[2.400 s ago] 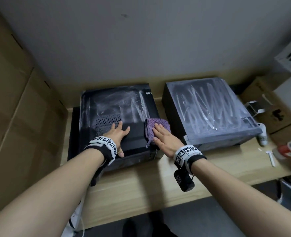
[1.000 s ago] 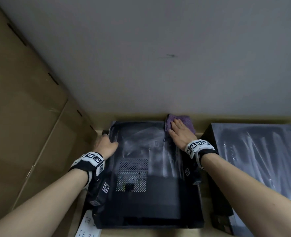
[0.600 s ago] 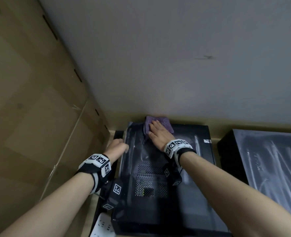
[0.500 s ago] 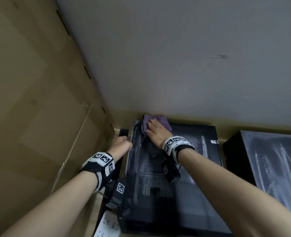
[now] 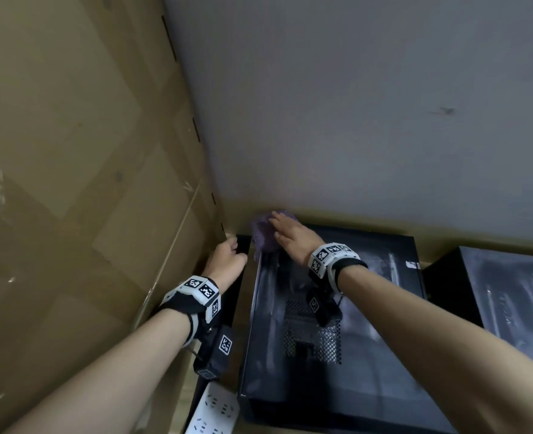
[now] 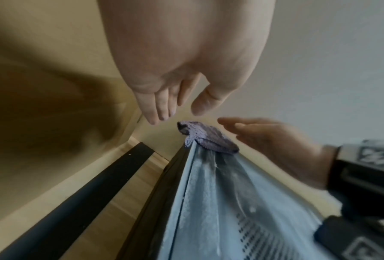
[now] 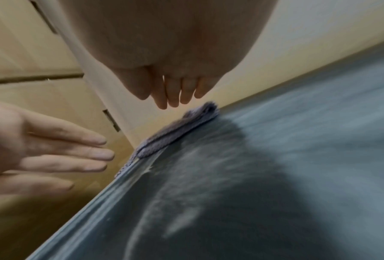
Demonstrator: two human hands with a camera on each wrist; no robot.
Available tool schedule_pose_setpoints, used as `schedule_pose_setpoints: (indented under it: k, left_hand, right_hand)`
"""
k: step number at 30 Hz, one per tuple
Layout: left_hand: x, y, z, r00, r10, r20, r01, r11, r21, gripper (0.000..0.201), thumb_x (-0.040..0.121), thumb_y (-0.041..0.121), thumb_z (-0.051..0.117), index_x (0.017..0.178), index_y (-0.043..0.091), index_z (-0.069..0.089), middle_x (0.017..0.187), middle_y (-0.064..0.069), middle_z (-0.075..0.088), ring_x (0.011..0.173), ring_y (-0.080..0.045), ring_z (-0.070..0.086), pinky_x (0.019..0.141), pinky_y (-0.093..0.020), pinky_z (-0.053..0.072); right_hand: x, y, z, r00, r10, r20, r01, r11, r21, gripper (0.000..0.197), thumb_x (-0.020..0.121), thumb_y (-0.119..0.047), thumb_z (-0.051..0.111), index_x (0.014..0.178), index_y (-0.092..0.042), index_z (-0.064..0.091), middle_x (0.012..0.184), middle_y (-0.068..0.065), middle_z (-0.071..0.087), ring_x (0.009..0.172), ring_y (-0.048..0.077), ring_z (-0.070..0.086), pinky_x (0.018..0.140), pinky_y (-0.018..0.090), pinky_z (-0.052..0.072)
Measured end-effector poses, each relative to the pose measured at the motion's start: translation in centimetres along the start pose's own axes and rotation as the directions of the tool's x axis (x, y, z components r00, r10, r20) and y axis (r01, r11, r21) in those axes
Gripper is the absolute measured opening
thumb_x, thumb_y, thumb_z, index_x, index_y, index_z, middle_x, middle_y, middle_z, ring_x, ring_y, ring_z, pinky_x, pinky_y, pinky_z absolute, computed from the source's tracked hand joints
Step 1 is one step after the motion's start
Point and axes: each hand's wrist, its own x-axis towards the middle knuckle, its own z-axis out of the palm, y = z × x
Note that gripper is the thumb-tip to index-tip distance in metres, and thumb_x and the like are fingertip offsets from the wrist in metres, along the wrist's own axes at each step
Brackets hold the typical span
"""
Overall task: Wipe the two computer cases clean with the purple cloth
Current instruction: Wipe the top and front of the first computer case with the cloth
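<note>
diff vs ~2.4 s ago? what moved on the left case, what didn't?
The right hand slid the purple knitted cloth from the near right part of the dusty black left computer case up to its far left corner, where it overhangs the edge. The left hand came off the lid and now hovers open beside that edge. The second black case stays streaked and untouched.

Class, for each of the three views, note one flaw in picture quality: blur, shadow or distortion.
Head view: wide-angle bending of the wall; purple cloth smeared. Left wrist view: cardboard at left blurred, left hand looms huge. Right wrist view: dusty computer case streaked with motion blur, crossed by a dark shadow.
</note>
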Motion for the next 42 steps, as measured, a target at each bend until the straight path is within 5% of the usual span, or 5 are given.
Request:
schedule_pose_setpoints:
  k: [4,8,13,31,42]
  left_hand:
    - [1.0,2.9,2.8,0.955,0.284,0.084,-0.294,0.882,0.369,0.059,0.094,0.014,0.049,0.15,0.012,0.032,0.158,-0.006,0.026,0.144,-0.023,0.028,0.117,-0.031,0.019]
    - [4.2,5.4,6.9,0.937,0.21,0.278,-0.346,0.656,0.671,0.069,0.096,0.033,0.044,0.155,0.018,0.012,0.163,-0.01,-0.007,0.15,-0.028,-0.001,0.121,-0.04,0.008]
    - [5.3,3.2,8.9,0.939,0.208,0.274,-0.342,0.467,0.816,0.069,0.1,0.048,0.026,0.155,0.017,-0.003,0.161,-0.011,-0.016,0.149,-0.028,-0.013,0.119,-0.043,-0.002]
    - [-4.9,-1.7,6.8,0.912,0.15,0.382,-0.395,0.575,0.717,0.071,0.099,0.034,0.034,0.155,0.01,-0.002,0.16,-0.011,-0.021,0.147,-0.026,-0.02,0.118,-0.036,-0.007]
    - [-15.2,-6.9,8.5,0.941,0.132,0.311,-0.32,0.645,0.694,0.07,0.098,0.031,0.033,0.155,0.015,-0.003,0.16,-0.005,-0.022,0.147,-0.019,-0.022,0.119,-0.035,-0.011]
  right_hand:
    - [-5.6,4.3,-2.2,0.994,0.099,-0.05,-0.104,0.99,-0.092,0.049,0.102,-0.019,0.041,0.151,-0.013,0.035,0.158,0.008,0.033,0.147,0.019,0.026,0.117,0.024,0.015]
    - [-10.7,9.5,-3.3,0.947,0.319,-0.035,-0.316,0.912,-0.26,0.057,0.105,-0.034,0.031,0.156,-0.014,0.018,0.165,0.006,0.009,0.152,0.018,0.008,0.123,0.032,0.01]
    - [-13.6,12.8,-3.3,0.874,0.485,-0.002,-0.46,0.828,-0.319,0.063,0.105,-0.045,0.016,0.157,-0.012,0.007,0.165,0.005,-0.004,0.152,0.018,0.0,0.123,0.036,0.006]
    - [-13.5,11.9,-5.2,0.877,0.48,-0.037,-0.47,0.837,-0.281,0.064,0.105,-0.047,0.016,0.158,-0.013,0.006,0.166,0.004,-0.001,0.152,0.015,0.001,0.122,0.034,0.005]
    - [-18.5,3.9,0.2,0.993,0.1,0.054,-0.079,0.948,-0.308,0.059,0.106,-0.039,0.024,0.158,-0.015,0.008,0.165,0.002,0.0,0.152,0.014,0.002,0.121,0.033,0.003]
